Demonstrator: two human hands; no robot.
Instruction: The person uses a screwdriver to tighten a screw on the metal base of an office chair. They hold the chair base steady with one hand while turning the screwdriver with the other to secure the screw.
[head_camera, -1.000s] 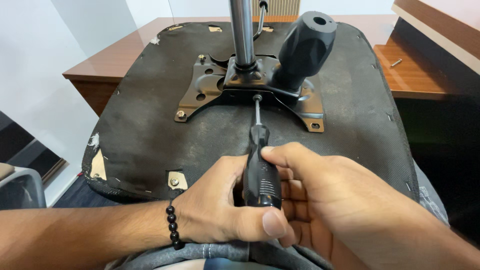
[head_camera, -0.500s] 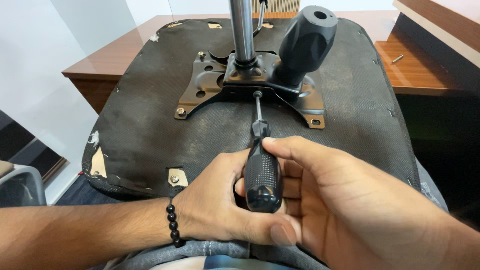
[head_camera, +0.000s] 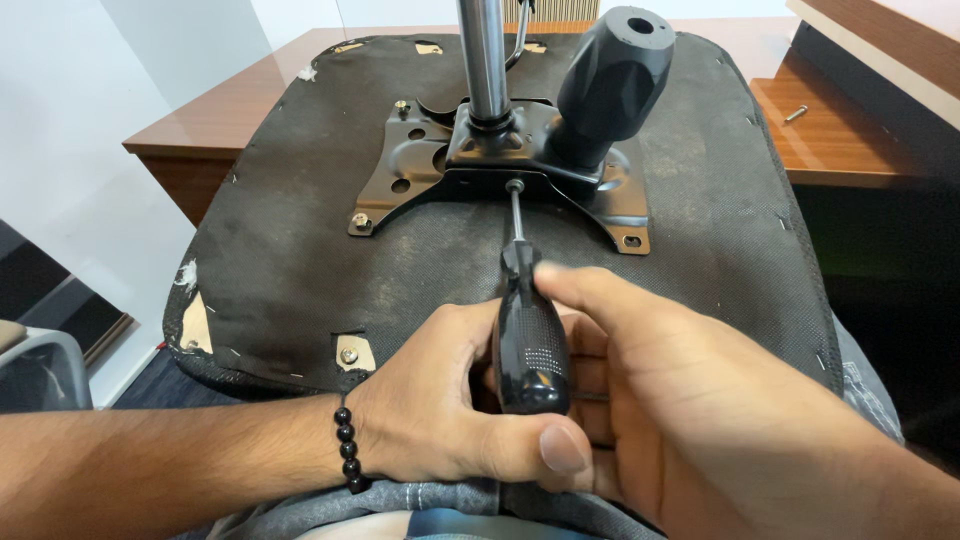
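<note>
We hold the screwdriver (head_camera: 530, 345) with both hands, left hand (head_camera: 440, 400) and right hand (head_camera: 700, 400), fingers wrapped tight; its tip sits on the bracket screw (head_camera: 514, 186), which is not yet out of the seat plate (head_camera: 600, 195).

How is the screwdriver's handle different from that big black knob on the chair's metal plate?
The screwdriver handle is slim, glossy and gripped by both the left hand and right hand. The knob is fatter, matte, untouched, with a hole in its top. The handle lies pointing at the plate; the knob stands tilted upward. Both are black.
</note>
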